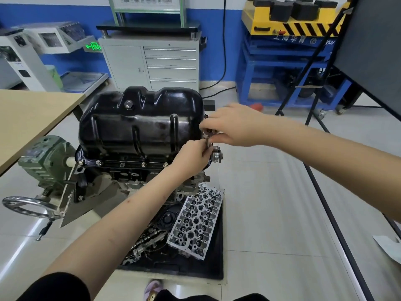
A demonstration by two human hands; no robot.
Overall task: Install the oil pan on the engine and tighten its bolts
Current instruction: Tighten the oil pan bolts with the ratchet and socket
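Observation:
A glossy black oil pan (141,122) sits upside-up on the inverted engine block (130,174), which is mounted on a stand. Several bolts (143,164) line the pan's front flange. At the pan's right end my left hand (191,159) pinches a thin metal tool shaft (207,144) standing roughly upright. My right hand (234,127) curls over the tool's round head (208,131) just above. A metal crank end (217,156) pokes out beside my left hand. The bolt under the tool is hidden by my fingers.
A cylinder head (197,222) and camshaft parts (147,240) lie in a black tray (217,268) on the floor below. A green gearbox (43,157) with a handwheel (28,206) stands left. A wooden table (28,118), grey cabinet (152,64) and blue lift frame (282,68) surround.

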